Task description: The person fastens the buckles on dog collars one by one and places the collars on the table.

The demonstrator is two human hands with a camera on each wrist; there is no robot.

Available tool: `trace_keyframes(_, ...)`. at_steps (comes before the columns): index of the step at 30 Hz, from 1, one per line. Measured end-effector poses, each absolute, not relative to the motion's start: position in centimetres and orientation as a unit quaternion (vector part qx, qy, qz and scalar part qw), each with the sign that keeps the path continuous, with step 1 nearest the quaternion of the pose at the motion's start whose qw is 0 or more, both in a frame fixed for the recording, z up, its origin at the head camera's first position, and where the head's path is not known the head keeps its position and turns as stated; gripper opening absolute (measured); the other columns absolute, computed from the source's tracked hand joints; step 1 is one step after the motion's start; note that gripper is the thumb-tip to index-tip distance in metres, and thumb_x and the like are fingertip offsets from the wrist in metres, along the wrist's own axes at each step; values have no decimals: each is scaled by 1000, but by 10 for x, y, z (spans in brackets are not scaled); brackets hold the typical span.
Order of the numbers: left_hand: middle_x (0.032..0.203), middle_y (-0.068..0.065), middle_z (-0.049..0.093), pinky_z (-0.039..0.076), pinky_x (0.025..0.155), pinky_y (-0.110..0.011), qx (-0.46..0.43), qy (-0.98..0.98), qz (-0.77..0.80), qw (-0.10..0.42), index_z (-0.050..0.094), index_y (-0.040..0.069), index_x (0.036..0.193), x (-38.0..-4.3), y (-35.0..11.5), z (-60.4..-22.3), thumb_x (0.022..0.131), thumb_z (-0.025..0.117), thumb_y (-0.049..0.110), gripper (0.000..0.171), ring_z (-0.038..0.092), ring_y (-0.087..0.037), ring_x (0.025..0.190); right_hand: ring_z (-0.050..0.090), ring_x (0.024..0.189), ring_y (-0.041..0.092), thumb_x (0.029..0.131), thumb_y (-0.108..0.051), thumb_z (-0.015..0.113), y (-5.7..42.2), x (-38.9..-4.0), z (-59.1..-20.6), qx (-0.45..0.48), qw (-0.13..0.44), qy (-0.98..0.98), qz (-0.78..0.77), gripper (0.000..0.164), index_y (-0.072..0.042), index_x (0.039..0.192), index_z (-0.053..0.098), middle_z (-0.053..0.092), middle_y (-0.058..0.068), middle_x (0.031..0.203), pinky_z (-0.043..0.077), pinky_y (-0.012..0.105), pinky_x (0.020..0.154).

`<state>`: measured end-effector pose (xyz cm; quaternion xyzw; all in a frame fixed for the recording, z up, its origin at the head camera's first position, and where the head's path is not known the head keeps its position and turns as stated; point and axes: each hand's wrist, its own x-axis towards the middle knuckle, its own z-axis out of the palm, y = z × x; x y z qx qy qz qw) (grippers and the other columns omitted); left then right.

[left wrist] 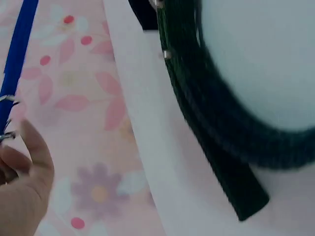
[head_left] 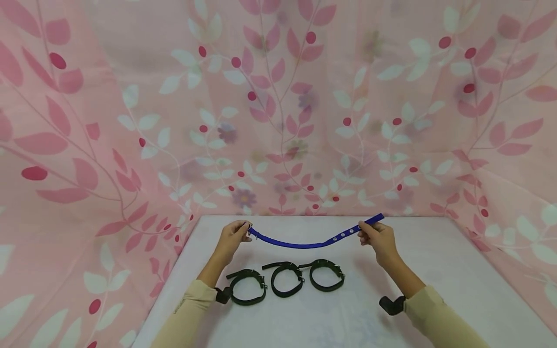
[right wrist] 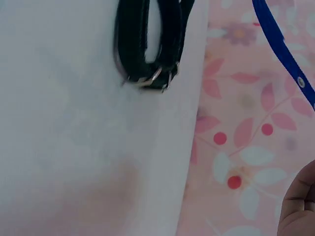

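Observation:
A blue collar [head_left: 300, 246], unbuckled, is stretched between both hands above the white table and sags in the middle. My left hand [head_left: 233, 238] pinches its buckle end; in the left wrist view that hand [left wrist: 29, 182] is at the lower left beside the metal buckle. My right hand [head_left: 377, 238] pinches the strap near the eyelets, and the free tip sticks out beyond the fingers. Only part of the right hand [right wrist: 299, 204] shows in the right wrist view, with the blue strap [right wrist: 280, 46] above it.
Three dark green buckled collars lie in a row on the white table [head_left: 330, 319]: a left one [head_left: 247, 303], a middle one [head_left: 287, 294] and a right one [head_left: 327, 288]. Pink leaf-patterned cloth [head_left: 278, 145] hangs behind and at both sides.

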<state>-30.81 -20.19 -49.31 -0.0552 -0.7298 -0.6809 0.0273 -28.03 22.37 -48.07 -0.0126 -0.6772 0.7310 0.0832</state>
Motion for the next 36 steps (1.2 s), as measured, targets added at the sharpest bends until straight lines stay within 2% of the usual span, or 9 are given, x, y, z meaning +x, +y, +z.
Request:
trace_keyframes(6, 115, -13, 65, 58, 85, -38, -98, -665, -740, 15, 50, -7, 112, -290, -185, -494, 106, 44, 35, 43, 68, -22, 102, 54, 48, 9, 105, -21, 50, 207, -262, -466, 39, 80, -637, 766, 30, -6, 89, 71, 64, -2, 60, 50, 22, 51)
trace_keyframes(10, 89, -12, 67, 59, 69, -35, -120, -668, -734, 18, 51, -2, 115, -272, -170, -494, 105, 41, 42, 47, 70, -21, 72, 58, 52, 9, 106, -29, 47, 198, -253, -464, 98, 49, -657, 746, 35, 0, 100, 66, 66, -3, 73, 53, 22, 53)
trace_keyframes(14, 73, -2, 46, 50, 56, -30, -114, -660, -742, -16, 48, 2, 126, -257, -154, -485, 108, 36, 37, 41, 49, -13, 57, 60, 48, 10, 107, -34, 42, 187, -244, -462, 129, 10, -670, 731, 42, 7, 108, 52, 72, -2, 86, 53, 22, 48)
trace_keyframes(17, 76, 0, 38, 46, 61, -29, -94, -636, -760, -96, 41, 5, 136, -247, -144, -476, 108, 35, 23, 34, 42, -12, 63, 54, 42, 10, 107, -36, 40, 178, -239, -461, 127, -11, -680, 722, 40, 1, 114, 51, 69, 0, 78, 48, 22, 41)
trace_keyframes(20, 81, -1, 40, 46, 66, -28, -100, -631, -752, -161, 35, 2, 142, -239, -136, -469, 99, 36, 8, 43, 43, -13, 69, 48, 41, 9, 106, -38, 43, 170, -234, -460, 121, -24, -699, 705, 38, -3, 118, 53, 61, 0, 71, 45, 22, 40)
trace_keyframes(26, 92, -3, 47, 45, 74, -27, -146, -621, -749, -182, 34, -3, 141, -231, -133, -464, 89, 35, -4, 52, 45, -16, 80, 43, 46, 6, 103, -40, 51, 168, -233, -458, 97, -8, -703, 704, 44, -1, 122, 56, 58, 0, 72, 49, 22, 46)
trace_keyframes(29, 103, -8, 52, 49, 80, -29, -172, -620, -747, -170, 33, -2, 142, -229, -135, -467, 98, 34, 0, 44, 50, -17, 89, 44, 48, 6, 103, -40, 50, 173, -234, -459, 83, 7, -685, 724, 43, -2, 121, 55, 58, 0, 74, 49, 21, 47)
trace_keyframes(32, 115, -11, 56, 56, 86, -35, -192, -630, -735, -160, 30, 1, 146, -228, -137, -472, 109, 33, 19, 41, 57, -18, 97, 45, 48, 6, 103, -38, 50, 177, -233, -461, 76, 17, -673, 736, 39, -3, 119, 55, 58, -1, 74, 50, 22, 48)
trace_keyframes(36, 112, -12, 56, 58, 82, -42, -181, -654, -716, -161, 29, 3, 148, -226, -137, -477, 109, 33, 26, 45, 60, -18, 84, 46, 48, 6, 103, -36, 50, 178, -230, -463, 73, 18, -666, 742, 35, -5, 117, 56, 59, -1, 75, 52, 24, 49)
